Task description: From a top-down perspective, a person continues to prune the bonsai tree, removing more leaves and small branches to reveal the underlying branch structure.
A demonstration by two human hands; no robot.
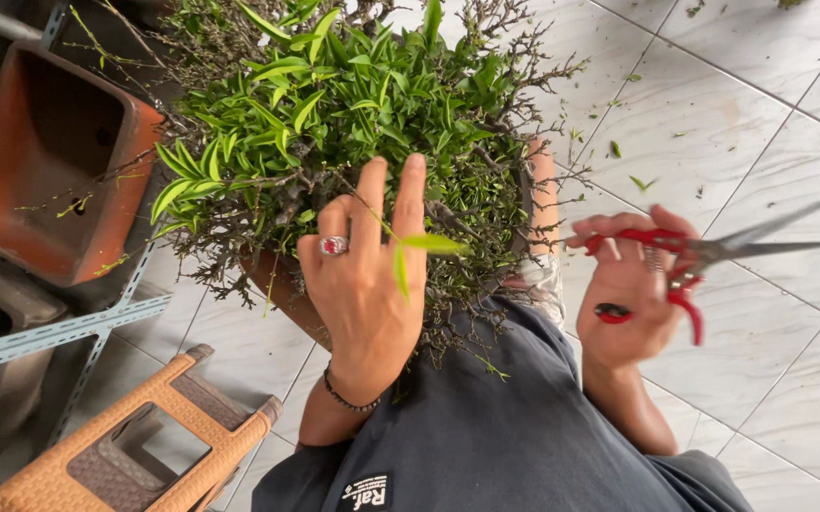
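Floor (761, 123): large pale tiles with faint grey veining and dark grout lines running diagonally; small green leaf clippings are scattered over it near the top right.

A bushy potted plant (334, 123) is seen at centre, with narrow bright green leaves above and bare, twiggy brown branches around the edges. Its terracotta pot (282, 294) is mostly hidden by foliage and appears to be resting on the person's lap, though the contact cannot be made out clearly.

Left hand (364, 275): raised against the near side of the plant, back of the hand toward the camera, fingers extended upward and close together, with a thin stem bearing two leaves caught between them. A ring with a red stone and a dark bead bracelet are worn.

Right hand (630, 289): held to the right of the plant, clear of the foliage, fingers wrapped through the red handles of a pair of scissors (713, 251). The blades are slightly parted and pointed right, over the tiles.

At left, an empty rectangular terracotta planter (50, 161) is set on a grey perforated metal rack (59, 332). A tan woven-pattern plastic stool (135, 446) is standing on the floor at lower left. Dark grey clothing (505, 427) fills the lower centre.
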